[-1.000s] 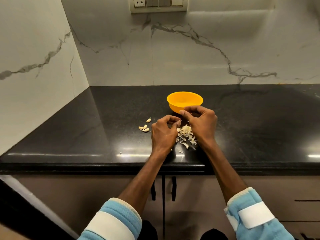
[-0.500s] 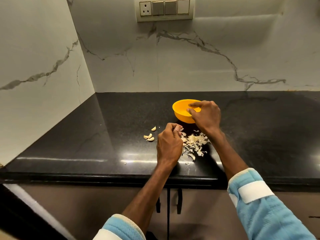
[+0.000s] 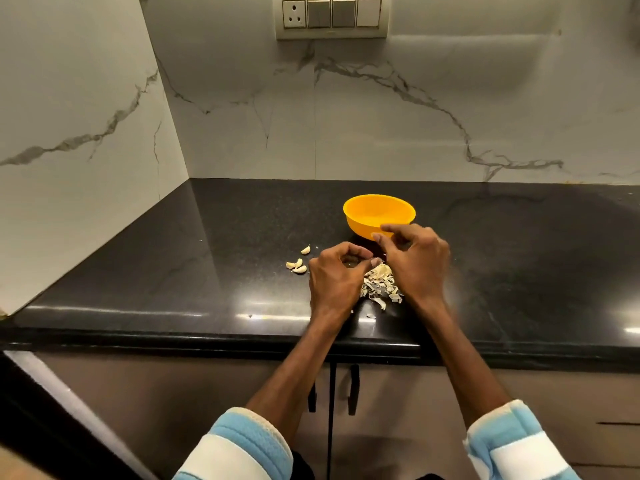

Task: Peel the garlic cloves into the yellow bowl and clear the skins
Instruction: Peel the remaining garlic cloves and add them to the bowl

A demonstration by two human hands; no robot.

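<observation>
Three garlic cloves [image 3: 295, 264] lie loose on the black countertop [image 3: 207, 271], just left of the left hand [image 3: 334, 277]. That hand hovers low over the counter with its fingers curled and thumb and forefinger tips drawn together toward the right; whether anything is pinched between them cannot be told. The right hand [image 3: 417, 263] is close beside it, fingers likewise curled, its thumb and forefinger reaching in front of the near wall of the yellow bowl [image 3: 379, 211]; what it holds, if anything, is hidden.

Between and below the two hands sits a heap of pale garlic skins [image 3: 379, 287], with a few stray flakes nearer the counter edge. The bowl stands upright just behind the hands. Both forearms come up from light blue sleeves [image 3: 251, 441] with white bands. A switch panel [image 3: 331, 17] is mounted on the veined marble wall above.
</observation>
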